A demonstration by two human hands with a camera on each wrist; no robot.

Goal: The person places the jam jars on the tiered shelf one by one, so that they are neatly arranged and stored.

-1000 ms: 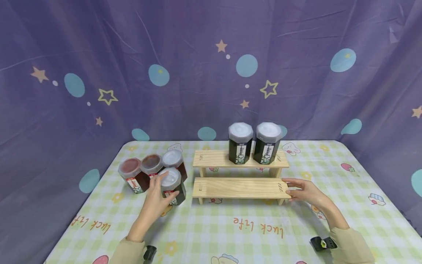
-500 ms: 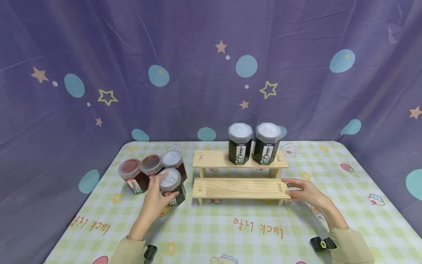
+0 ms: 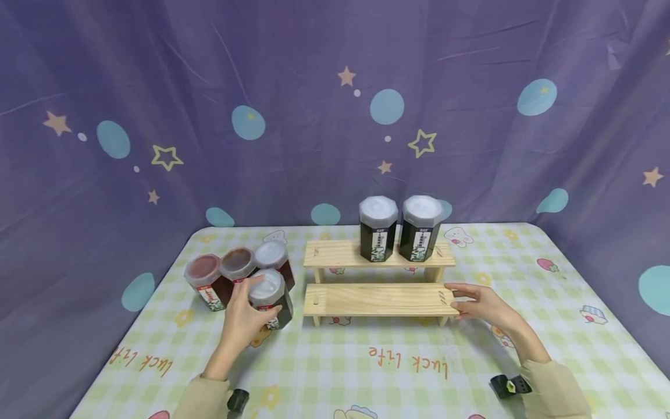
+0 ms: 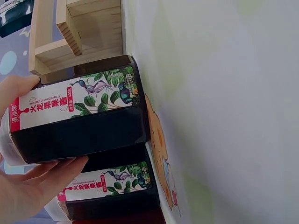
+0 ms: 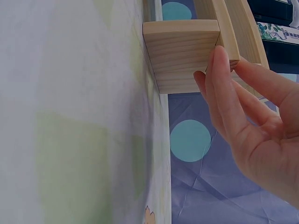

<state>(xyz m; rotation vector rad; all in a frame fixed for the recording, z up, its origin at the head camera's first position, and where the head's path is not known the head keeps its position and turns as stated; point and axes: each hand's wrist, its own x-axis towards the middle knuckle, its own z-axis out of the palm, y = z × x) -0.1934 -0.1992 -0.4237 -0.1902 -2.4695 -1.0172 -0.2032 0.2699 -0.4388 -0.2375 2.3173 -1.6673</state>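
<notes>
The left hand (image 3: 242, 317) is wrapping its fingers around the nearest dark jar (image 3: 271, 298), just ahead of it among three others, while the right hand (image 3: 484, 302), fingers nearly straight, is pressing on the wooden rack (image 3: 379, 298) end at its fingertips, seemingly steadying it.

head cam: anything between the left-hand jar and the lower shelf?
Nothing. In the head view only bare tablecloth separates the jar from the lower shelf.
</notes>
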